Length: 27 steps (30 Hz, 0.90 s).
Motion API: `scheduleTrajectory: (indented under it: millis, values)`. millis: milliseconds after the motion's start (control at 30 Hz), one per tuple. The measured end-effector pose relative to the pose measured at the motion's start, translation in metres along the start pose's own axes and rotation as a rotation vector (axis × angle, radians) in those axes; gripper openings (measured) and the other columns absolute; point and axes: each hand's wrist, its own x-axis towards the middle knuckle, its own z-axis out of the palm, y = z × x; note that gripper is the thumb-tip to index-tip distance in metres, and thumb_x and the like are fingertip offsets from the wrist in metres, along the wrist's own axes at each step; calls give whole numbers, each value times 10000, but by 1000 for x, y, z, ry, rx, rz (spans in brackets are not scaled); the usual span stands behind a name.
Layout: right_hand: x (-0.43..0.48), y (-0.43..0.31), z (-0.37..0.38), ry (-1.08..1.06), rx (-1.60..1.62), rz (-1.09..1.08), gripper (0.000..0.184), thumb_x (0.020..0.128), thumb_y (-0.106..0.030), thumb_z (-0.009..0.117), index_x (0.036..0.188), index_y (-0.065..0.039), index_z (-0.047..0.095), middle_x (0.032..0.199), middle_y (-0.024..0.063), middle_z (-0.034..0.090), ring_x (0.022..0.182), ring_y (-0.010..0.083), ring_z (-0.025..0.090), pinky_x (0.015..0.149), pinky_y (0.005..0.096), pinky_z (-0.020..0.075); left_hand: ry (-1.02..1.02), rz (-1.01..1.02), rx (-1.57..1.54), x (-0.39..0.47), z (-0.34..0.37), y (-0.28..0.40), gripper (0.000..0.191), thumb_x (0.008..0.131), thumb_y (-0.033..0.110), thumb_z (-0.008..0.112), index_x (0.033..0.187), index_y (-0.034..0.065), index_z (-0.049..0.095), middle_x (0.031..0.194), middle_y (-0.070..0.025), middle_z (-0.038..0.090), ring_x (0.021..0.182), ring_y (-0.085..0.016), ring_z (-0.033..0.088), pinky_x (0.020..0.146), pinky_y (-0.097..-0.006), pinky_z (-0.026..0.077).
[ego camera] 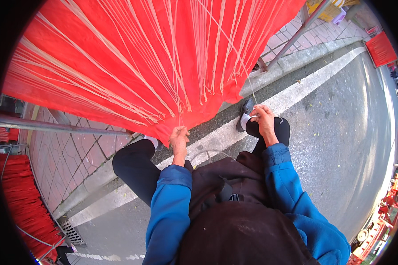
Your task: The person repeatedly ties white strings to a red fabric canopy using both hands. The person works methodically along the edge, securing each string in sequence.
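A large red cloth (pixel 146 66) is spread before me, with many pale threads (pixel 205 49) lying across it in gathered bundles that end near its lower edge. My left hand (pixel 179 137) is at the cloth's lower tip, thumb and fingers pinched on a thin thread that runs up over the cloth. To the right, past the cloth's edge, my right hand (pixel 262 116) pinches another thread (pixel 251 86), which stretches up and left across the cloth. Whether the two threads are one cannot be told.
Metal bars (pixel 63 126) flank the cloth on both sides, over a paved sidewalk (pixel 76 139) and a stone curb (pixel 282 66). My feet are near the curb, by a white road line (pixel 305 87). Another gathered red cloth (pixel 26 205) hangs at the lower left, near a drain grate (pixel 72 233).
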Motion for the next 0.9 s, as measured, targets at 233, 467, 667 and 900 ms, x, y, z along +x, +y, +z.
scheduleTrajectory:
  millis: [233, 467, 667, 900]
  values:
    - [-9, 35, 36, -213, -230, 126, 74, 785, -42, 562, 834, -14, 610, 662, 44, 609, 576, 108, 590, 508, 221, 467, -95, -49, 158, 0, 17, -20, 86, 848, 126, 584, 855, 41, 580, 681, -26, 585, 507, -66, 499, 481, -213, 423]
    - [-7, 74, 71, -335, -303, 266, 93, 760, -12, 564, 839, -19, 613, 701, 43, 622, 634, 123, 608, 536, 244, 487, -149, -48, 283, 6, 39, -31, 96, 818, 123, 576, 807, 29, 595, 654, -30, 597, 532, -91, 535, 506, -249, 431]
    - [8, 103, 94, -343, -394, 286, 95, 774, -60, 584, 854, -39, 632, 741, 30, 642, 697, 103, 613, 576, 240, 475, -127, 73, 454, 29, 52, -43, 105, 820, 140, 587, 841, 38, 604, 672, -46, 598, 525, -102, 540, 487, -263, 421]
    - [29, 122, 117, -347, -543, 264, 62, 798, -99, 590, 830, -68, 632, 814, 7, 652, 779, 101, 605, 664, 246, 431, -107, 163, 580, 53, 63, -57, 148, 848, 180, 551, 907, 55, 605, 822, -138, 632, 792, -277, 620, 686, -363, 464]
